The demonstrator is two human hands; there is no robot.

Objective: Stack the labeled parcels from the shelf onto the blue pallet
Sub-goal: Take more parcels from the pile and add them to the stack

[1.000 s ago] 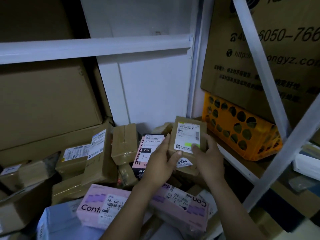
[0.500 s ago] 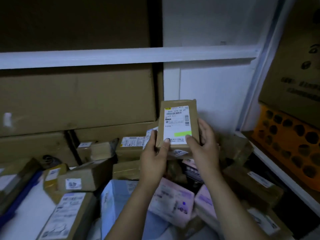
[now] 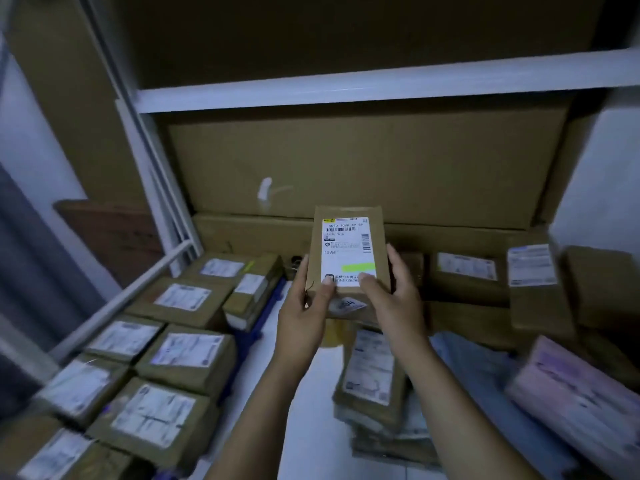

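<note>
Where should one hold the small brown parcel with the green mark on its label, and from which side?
By its two long side edges, near the lower end. The parcel is flat, narrow and upright with its label facing the camera, so one hand comes from each side: the left hand and right hand grip it so, thumbs on the label face.

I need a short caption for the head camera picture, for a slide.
Left hand and right hand hold a labeled parcel upright; rows of boxes lie left.
</note>
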